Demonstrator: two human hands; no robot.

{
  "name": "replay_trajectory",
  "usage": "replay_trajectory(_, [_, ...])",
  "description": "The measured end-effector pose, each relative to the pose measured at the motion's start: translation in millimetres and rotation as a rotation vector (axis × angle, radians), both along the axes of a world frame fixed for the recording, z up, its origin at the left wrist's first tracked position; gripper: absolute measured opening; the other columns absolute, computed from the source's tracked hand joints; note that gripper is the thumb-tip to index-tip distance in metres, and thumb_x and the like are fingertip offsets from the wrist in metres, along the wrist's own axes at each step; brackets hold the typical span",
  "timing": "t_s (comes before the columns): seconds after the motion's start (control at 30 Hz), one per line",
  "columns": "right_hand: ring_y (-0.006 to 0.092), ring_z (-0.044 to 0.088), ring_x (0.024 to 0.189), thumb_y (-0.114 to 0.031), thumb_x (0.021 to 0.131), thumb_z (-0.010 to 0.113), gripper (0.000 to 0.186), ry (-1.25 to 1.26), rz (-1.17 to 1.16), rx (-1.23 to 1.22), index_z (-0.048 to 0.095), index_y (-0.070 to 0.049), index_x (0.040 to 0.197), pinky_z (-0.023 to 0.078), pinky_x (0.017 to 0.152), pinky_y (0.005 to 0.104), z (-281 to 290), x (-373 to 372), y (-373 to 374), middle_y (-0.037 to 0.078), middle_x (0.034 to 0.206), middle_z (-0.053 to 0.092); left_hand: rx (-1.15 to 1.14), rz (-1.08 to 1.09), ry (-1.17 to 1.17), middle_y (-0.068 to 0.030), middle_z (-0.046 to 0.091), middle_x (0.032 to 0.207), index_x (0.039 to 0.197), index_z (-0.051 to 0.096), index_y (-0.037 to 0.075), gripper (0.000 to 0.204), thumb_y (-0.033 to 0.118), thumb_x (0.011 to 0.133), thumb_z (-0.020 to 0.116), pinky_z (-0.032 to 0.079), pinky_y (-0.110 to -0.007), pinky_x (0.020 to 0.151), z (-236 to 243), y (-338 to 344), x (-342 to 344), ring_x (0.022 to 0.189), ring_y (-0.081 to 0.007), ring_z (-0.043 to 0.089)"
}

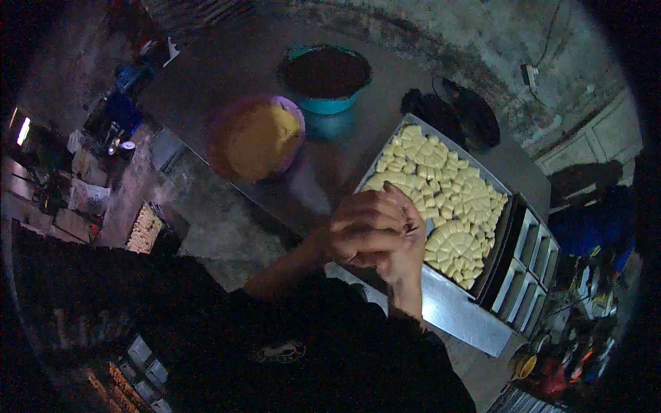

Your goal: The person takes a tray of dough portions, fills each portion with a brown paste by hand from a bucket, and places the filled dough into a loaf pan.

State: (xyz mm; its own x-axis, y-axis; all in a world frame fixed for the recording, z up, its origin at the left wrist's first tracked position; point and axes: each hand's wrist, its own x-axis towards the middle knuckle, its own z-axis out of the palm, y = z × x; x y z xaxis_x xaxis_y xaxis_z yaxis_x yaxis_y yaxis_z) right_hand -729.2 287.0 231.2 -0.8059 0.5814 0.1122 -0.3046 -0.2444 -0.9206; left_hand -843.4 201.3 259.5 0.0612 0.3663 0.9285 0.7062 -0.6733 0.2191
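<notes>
The person at the worktop (pixel 206 76) has both hands brought together over the tray's near-left side, the left hand (pixel 365 227) reaching in from the left with its fingers curled across the right hand (pixel 411 241). The palms face inward, so from here I can't tell how far either one is open or whether anything is held between them. Just beneath and beyond them lies the dough (pixel 475 199), pale yellow and cut into small chunks, with some wedges grouped into wheel-like rounds; it fills most of the metal baking tray (pixel 379 153), which sits toward the worktop's right end. A set of joined loaf tins (pixel 530 270) stands just beside the tray's right edge, its rectangular compartments facing up. Between the tray and the worktop's far edge lie some black items (pixel 454 113), too dark to make out. Well left of the tray, a purplish bowl (pixel 213 134) rests by the worktop's near edge, with something yellowish-brown inside. Close to it, toward the far edge, stands a teal basin (pixel 327 105) with dark contents. A shiny metal panel (pixel 454 313) shows below the tray's near edge, and the forearms run back to a black top (pixel 330 330).
</notes>
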Motion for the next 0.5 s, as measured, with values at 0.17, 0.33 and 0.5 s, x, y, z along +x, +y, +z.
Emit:
replay_trajectory(0.17, [0.0255,0.064,0.108,0.003,0.088,0.064,0.062,0.05,0.127,0.138,0.034,-0.001,0.142,0.049,0.096,0.0333,30,-73,-57,0.023,0.12,0.063,0.322,-0.202,-0.474,-0.0127,0.065,0.092,0.107,0.059,0.0,0.031,0.025,0.09,0.067,0.053,-0.044,0.08,-70,-14,-63,0.083,-0.0259,0.063])
replay_trajectory(0.33, [0.0172,0.06,0.102,-0.011,0.089,0.07,0.07,-0.093,0.292,0.124,0.03,-0.006,0.147,0.049,0.089,0.0321,6,-154,-65,0.015,0.119,0.061,0.279,-0.101,-1.106,-0.0137,0.064,0.091,0.133,0.04,-0.001,0.059,0.022,0.088,0.07,0.052,-0.036,0.078,-86,-46,-98,0.082,-0.0219,0.063])
replay_trajectory(0.5, [0.018,0.062,0.099,-0.011,0.092,0.064,0.06,-0.079,0.557,-0.036,0.036,-0.007,0.145,0.051,0.081,0.0303,-10,-258,-16,0.012,0.116,0.064,0.003,0.488,-1.055,-0.0171,0.039,0.137,0.145,0.027,0.003,0.087,0.035,0.082,0.077,0.044,-0.042,0.098,-91,-76,-179,0.118,-0.0276,0.049])
